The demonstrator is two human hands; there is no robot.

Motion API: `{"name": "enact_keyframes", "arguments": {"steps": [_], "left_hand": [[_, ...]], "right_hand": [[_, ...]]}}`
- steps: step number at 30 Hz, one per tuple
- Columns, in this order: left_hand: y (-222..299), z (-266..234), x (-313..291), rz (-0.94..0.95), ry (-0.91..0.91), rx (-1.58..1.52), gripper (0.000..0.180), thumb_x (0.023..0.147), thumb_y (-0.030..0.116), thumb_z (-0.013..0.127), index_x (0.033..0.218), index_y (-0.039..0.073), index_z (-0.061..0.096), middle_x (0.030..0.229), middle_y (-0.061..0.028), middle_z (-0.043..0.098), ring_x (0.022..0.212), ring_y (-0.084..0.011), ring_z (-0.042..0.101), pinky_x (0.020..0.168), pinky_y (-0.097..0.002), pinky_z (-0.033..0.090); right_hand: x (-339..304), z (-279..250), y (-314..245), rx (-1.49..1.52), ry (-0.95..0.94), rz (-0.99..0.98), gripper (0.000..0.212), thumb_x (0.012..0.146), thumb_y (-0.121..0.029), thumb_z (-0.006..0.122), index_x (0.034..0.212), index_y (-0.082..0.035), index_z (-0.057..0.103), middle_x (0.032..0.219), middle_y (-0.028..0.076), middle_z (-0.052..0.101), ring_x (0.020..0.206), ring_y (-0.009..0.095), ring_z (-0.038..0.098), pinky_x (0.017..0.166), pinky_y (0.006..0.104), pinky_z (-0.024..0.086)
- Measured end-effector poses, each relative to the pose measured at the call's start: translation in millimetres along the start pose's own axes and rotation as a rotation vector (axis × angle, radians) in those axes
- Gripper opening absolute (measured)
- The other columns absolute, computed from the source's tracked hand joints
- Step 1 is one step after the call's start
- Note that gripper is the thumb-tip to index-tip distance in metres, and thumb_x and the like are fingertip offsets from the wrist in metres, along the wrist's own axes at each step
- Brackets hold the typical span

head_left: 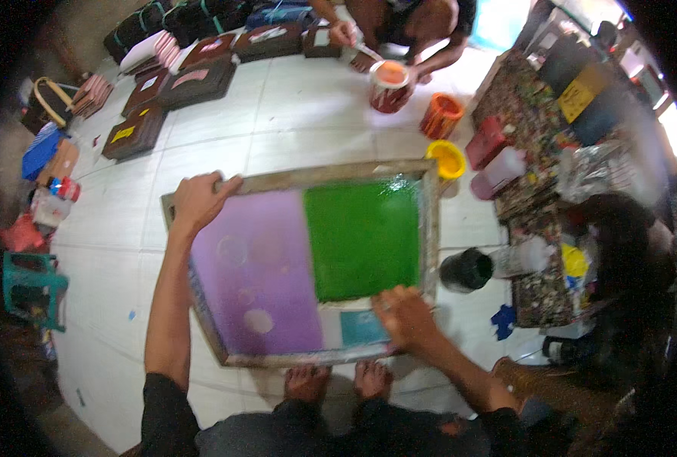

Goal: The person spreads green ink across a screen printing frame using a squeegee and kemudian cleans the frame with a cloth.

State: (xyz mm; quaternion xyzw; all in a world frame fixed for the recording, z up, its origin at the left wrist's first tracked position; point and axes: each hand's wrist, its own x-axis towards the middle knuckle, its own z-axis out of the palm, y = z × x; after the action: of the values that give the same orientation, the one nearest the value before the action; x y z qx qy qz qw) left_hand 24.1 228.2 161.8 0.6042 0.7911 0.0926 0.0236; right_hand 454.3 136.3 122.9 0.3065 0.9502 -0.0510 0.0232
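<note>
A wooden-framed printing screen (369, 171) lies before me, above my feet. Its mesh is purple on the left, with a glossy green area (365, 240) on the right and a small teal patch (363, 329) near the lower edge. My left hand (200, 199) grips the frame's far left corner, fingers closed over the wood. My right hand (405, 314) is closed at the near edge of the green, on a pale strip (344, 304) that looks like a squeegee. The fingers partly cover that strip.
Paint containers stand at right: dark (466, 270), yellow (447, 160) and orange (441, 116). A paint-stained bench (529, 190) runs along the right. Ahead, another person's hands hold a paint pot (389, 90) and a stirrer. Dark flat cases (197, 82) lie far left; a green stool (34, 289) stands left.
</note>
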Motion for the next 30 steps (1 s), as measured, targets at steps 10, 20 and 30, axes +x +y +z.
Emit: {"name": "enact_keyframes", "arguments": {"steps": [10,20,30], "left_hand": [[-9,24,8,0.032,0.052,-0.046,0.071,0.094,0.071,0.052,0.077,0.005,0.074,0.062,-0.0154,0.066,0.062,-0.0342,0.065,0.067,-0.0457,0.049],[-7,29,11,0.010,0.030,-0.073,0.078,0.092,0.078,0.048,0.075,0.006,0.075,0.053,-0.0093,0.060,0.060,-0.0290,0.061,0.082,-0.0440,0.045],[-12,23,7,0.053,0.042,-0.008,0.073,0.094,0.073,0.049,0.087,0.007,0.079,0.058,-0.0147,0.064,0.063,-0.0315,0.065,0.074,-0.0442,0.049]], "right_hand": [[-4,38,4,0.039,0.141,-0.069,0.031,0.078,-0.018,0.063,0.105,-0.002,0.065,0.092,0.010,0.056,0.091,0.027,0.055,0.078,0.0416,0.044],[7,62,4,-0.050,0.011,-0.049,0.041,0.080,-0.016,0.065,0.118,0.000,0.065,0.108,0.011,0.060,0.099,0.028,0.056,0.085,0.0424,0.044],[69,34,44,-0.208,0.252,-0.004,0.036,0.083,-0.014,0.062,0.117,-0.003,0.067,0.106,0.008,0.064,0.094,0.025,0.058,0.081,0.0407,0.045]]}}
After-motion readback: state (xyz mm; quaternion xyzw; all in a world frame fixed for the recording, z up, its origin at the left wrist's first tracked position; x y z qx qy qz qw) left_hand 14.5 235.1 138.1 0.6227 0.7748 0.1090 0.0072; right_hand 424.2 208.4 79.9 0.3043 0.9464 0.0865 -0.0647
